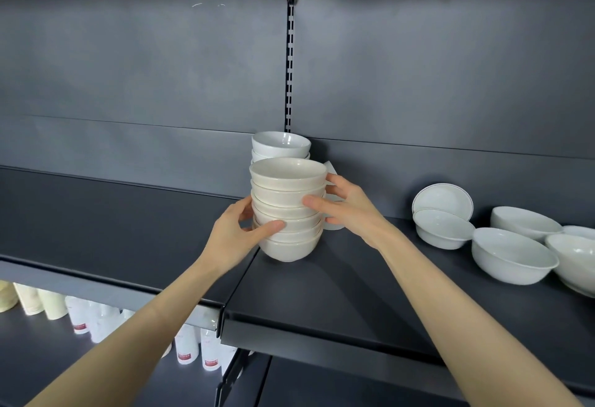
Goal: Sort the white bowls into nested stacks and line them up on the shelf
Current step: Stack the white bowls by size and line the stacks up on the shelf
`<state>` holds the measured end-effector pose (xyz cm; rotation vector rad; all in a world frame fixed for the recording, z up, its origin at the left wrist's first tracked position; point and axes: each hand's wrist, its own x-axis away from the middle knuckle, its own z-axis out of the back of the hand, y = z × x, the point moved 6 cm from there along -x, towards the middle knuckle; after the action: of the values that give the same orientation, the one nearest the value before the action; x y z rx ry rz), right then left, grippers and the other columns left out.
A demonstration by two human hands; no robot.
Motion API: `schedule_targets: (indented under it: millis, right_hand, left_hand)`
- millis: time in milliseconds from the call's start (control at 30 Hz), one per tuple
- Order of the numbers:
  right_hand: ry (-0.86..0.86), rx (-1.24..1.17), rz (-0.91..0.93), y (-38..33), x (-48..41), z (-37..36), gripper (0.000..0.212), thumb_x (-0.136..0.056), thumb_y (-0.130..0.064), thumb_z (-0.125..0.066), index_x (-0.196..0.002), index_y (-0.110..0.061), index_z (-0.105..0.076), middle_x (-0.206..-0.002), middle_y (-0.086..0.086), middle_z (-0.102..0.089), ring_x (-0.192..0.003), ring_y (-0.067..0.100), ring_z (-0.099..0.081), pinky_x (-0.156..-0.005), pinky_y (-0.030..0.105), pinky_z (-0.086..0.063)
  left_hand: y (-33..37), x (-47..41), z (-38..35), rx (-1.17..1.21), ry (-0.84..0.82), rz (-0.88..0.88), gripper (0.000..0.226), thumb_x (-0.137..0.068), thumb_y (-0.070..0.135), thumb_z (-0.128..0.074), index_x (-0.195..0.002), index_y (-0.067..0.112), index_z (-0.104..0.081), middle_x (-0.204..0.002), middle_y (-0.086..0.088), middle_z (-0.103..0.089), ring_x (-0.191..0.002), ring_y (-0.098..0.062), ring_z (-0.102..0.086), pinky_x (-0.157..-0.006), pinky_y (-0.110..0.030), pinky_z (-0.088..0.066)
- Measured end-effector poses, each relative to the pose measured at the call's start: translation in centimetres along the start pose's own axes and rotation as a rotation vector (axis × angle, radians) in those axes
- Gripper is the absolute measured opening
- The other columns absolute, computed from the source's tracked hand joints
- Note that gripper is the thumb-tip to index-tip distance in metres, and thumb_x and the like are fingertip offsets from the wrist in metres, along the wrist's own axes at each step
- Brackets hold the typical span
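Clasping opposite sides of the tall nested stack of cream ceramic bowls [288,210] on the dark metal shelf [322,294], just in front of the glossy white bowl stack [280,144], the left hand [240,229] and right hand [346,207] should probably keep it level while aligning it.

White red-labelled bottles [186,350] at lower left — cream cylinders [53,305] beside them, slotted black upright [289,68] above

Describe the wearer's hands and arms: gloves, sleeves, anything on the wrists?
Left hand and right hand are bare: no gloves, no rings visible. Left forearm and right forearm are uncovered to the frame edge, so no sleeve shows. No watch, band or marking on either wrist.
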<state>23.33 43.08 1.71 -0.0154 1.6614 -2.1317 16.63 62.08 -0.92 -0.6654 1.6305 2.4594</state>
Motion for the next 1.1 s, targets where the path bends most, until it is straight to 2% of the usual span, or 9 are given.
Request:
schedule_targets:
  millis: [67,133,200,267,367,467,600,733,1100]
  right_hand:
    - [0.008,0.036,-0.002,-0.2,0.2,0.3,0.076,-0.076,-0.037,-0.078,-0.142,-0.027,-0.042,-0.135,-0.006,-0.053,-0.125,0.011,-0.049,-0.091,0.034,-0.052]
    - [0.061,0.064,-0.013,-0.1,0.5,1.1,0.078,-0.076,-0.039,-0.078,-0.143,-0.023,-0.041,-0.132,-0.002,-0.055,-0.123,0.014,-0.052,-0.096,0.039,-0.051]
    - [0.115,0.05,-0.017,-0.1,1.0,2.0,0.068,-0.079,-0.036,-0.076,-0.139,-0.019,-0.047,-0.127,0.001,-0.058,-0.117,0.016,-0.057,-0.093,0.039,-0.053]
    - [0.16,0.031,-0.005,0.0,1.6,3.2,0.051,-0.083,-0.03,-0.073,-0.129,-0.017,-0.054,-0.121,0.004,-0.063,-0.114,0.017,-0.059,-0.09,0.038,-0.055]
    - [0.24,-0.001,0.003,0.4,2.9,5.4,0.038,-0.087,-0.023,-0.069,-0.122,-0.012,-0.059,-0.11,0.004,-0.067,-0.108,0.019,-0.063,-0.088,0.036,-0.055]
    - [0.288,-0.017,-0.002,0.9,3.7,7.4,0.035,-0.089,-0.022,-0.067,-0.121,-0.009,-0.06,-0.102,-0.002,-0.067,-0.099,0.016,-0.065,-0.088,0.035,-0.054]
    - [0.308,-0.003,-0.017,1.9,3.3,9.6,0.033,-0.089,-0.024,-0.067,-0.118,-0.011,-0.062,-0.105,-0.002,-0.066,-0.096,0.014,-0.065,-0.088,0.034,-0.055]
    - [0.268,0.04,-0.034,3.1,1.6,10.9,0.031,-0.089,-0.025,-0.067,-0.117,-0.011,-0.063,-0.109,0.001,-0.066,-0.102,0.018,-0.064,-0.089,0.035,-0.054]
    - [-0.156,0.198,-0.079,6.5,-6.3,10.0,0.028,-0.091,-0.04,-0.06,-0.116,-0.027,-0.066,-0.116,-0.014,-0.064,-0.116,0.008,-0.054,-0.1,0.033,-0.046]
  left_hand:
    - [0.0,0.5,0.1,-0.034,0.045,0.005,0.037,-0.077,0.029,-0.078,-0.102,0.041,-0.053,-0.103,0.023,-0.059,-0.095,0.008,-0.055,-0.075,-0.003,-0.04]
    - [-0.1,1.1,0.4,-0.087,0.12,0.005,0.041,-0.077,0.03,-0.079,-0.112,0.029,-0.057,-0.105,0.014,-0.062,-0.095,0.001,-0.057,-0.081,-0.015,-0.045]
    - [-0.1,1.9,0.8,-0.137,0.211,-0.013,0.039,-0.077,0.029,-0.079,-0.111,0.017,-0.062,-0.104,0.008,-0.063,-0.093,-0.006,-0.06,-0.083,-0.025,-0.05]
    - [0.3,2.9,0.8,-0.147,0.272,-0.054,0.027,-0.078,0.028,-0.078,-0.098,0.014,-0.065,-0.096,0.005,-0.065,-0.085,-0.008,-0.062,-0.077,-0.025,-0.052]
    - [1.5,4.3,-1.0,-0.093,0.227,-0.098,0.012,-0.082,0.02,-0.075,-0.081,0.018,-0.063,-0.079,0.006,-0.065,-0.07,-0.004,-0.059,-0.065,-0.015,-0.048]
    - [2.1,4.7,-4.8,-0.015,0.077,-0.051,0.011,-0.083,0.018,-0.073,-0.082,0.017,-0.063,-0.075,0.005,-0.065,-0.067,0.0,-0.057,-0.062,-0.01,-0.046]
    - [1.3,4.0,-10.6,0.068,-0.114,0.072,0.02,-0.086,0.021,-0.07,-0.102,0.017,-0.06,-0.098,0.002,-0.068,-0.088,-0.006,-0.063,-0.075,-0.01,-0.048]
    - [-0.3,2.6,-14.8,0.039,-0.191,0.197,0.059,-0.089,0.027,-0.067,-0.139,0.008,-0.041,-0.14,-0.006,-0.05,-0.127,-0.016,-0.049,-0.104,-0.024,-0.04]
    - [-1.5,-2.7,-17.5,-0.138,0.027,0.327,0.085,-0.091,0.036,-0.061,-0.152,0.008,-0.008,-0.16,-0.002,-0.016,-0.147,-0.017,-0.014,-0.117,-0.027,-0.014]
